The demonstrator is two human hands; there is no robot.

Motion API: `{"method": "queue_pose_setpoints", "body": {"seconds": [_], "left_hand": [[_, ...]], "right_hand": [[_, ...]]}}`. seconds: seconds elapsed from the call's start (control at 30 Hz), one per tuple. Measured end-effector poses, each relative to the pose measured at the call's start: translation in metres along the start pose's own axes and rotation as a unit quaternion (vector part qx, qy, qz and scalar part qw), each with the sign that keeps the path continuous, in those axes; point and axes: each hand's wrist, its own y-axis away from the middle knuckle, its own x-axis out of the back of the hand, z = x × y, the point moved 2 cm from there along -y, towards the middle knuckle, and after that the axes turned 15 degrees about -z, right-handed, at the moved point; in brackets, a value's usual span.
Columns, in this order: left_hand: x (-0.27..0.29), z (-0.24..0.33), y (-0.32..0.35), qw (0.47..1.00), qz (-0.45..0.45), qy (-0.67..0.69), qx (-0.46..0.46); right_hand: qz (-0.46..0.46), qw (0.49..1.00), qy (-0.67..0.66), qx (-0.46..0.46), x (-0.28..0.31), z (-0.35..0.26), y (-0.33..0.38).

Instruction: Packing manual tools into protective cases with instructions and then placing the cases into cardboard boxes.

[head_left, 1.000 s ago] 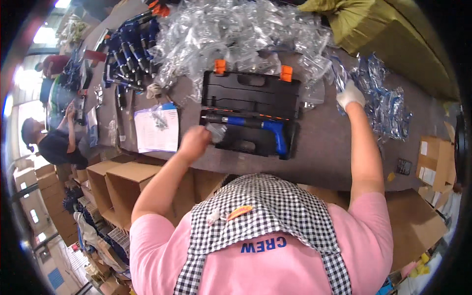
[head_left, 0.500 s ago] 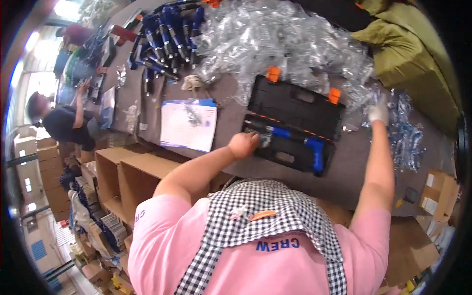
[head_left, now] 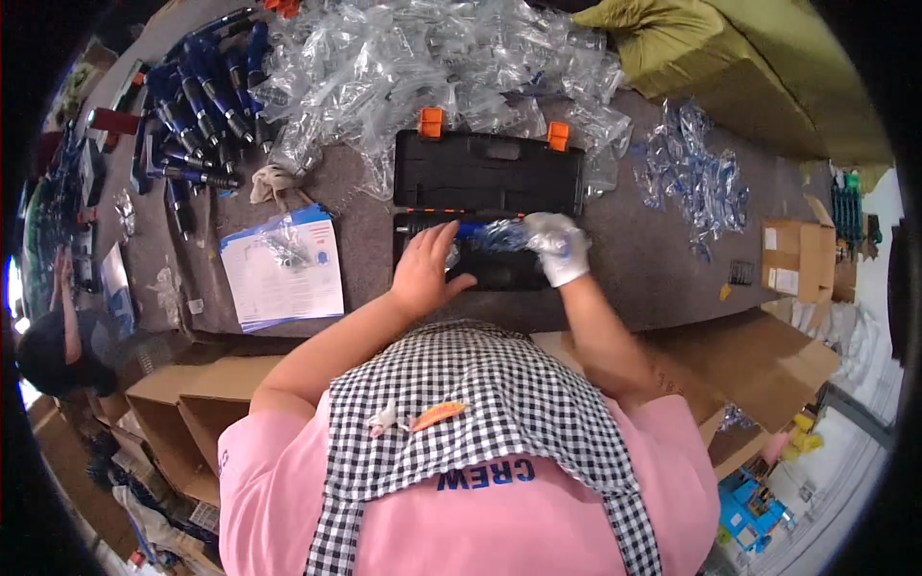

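In front of me a black plastic tool case (head_left: 461, 175) lies open, its lid tipped back with two orange latches. A blue-and-black tool (head_left: 469, 230) rests in the bottom half, partly hidden by my hands. My bare left hand (head_left: 427, 271) is over the left part of the case, fingers stretched out and thumb apart. My right hand (head_left: 557, 248), in a white glove, grips a clear plastic packet (head_left: 502, 236) with blue bits in it, over the case's right side. Similar clear-and-blue packets (head_left: 696, 182) lie in a heap to the right.
A large pile of clear plastic bags (head_left: 432, 62) spreads behind the case. Blue-and-black tools (head_left: 206, 106) are heaped at the far left. Printed sheets (head_left: 283, 274) lie left of the case. Cardboard boxes (head_left: 799, 257) stand at the right; another person (head_left: 67, 350) is at far left.
My right hand has come from the packet heap back over the case, bringing a packet. My left hand's fingers have spread out over the case. The whole view has shifted.
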Motion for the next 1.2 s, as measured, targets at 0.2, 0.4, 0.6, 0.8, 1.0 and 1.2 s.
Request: {"method": "queue_pose_setpoints", "body": {"seconds": [0.2, 0.4, 0.6, 0.8, 1.0, 1.2], "left_hand": [[-0.065, -0.003, -0.047, 0.983, -0.06, -0.105, -0.137], [-0.076, 0.012, -0.055, 0.975, -0.138, -0.167, -0.042], [-0.077, 0.021, -0.067, 0.951, -0.24, -0.187, 0.057], [-0.012, -0.026, 0.049, 0.976, 0.102, -0.092, 0.171], [0.015, -0.091, 0.131, 0.798, 0.037, -0.121, 0.589], [0.023, -0.105, 0.136, 0.811, 0.016, -0.068, 0.581]], "right_hand": [[-0.131, 0.983, 0.128, 0.013, -0.003, 0.01, 0.013], [-0.084, 0.957, 0.264, -0.082, 0.062, -0.032, 0.031], [-0.188, 0.86, 0.47, 0.065, -0.022, -0.033, 0.036], [-0.196, 0.773, 0.602, 0.044, -0.028, -0.021, 0.023], [-0.242, 0.726, 0.643, 0.02, -0.029, -0.032, 0.023], [-0.224, 0.799, 0.557, 0.03, -0.016, -0.064, 0.025]]}}
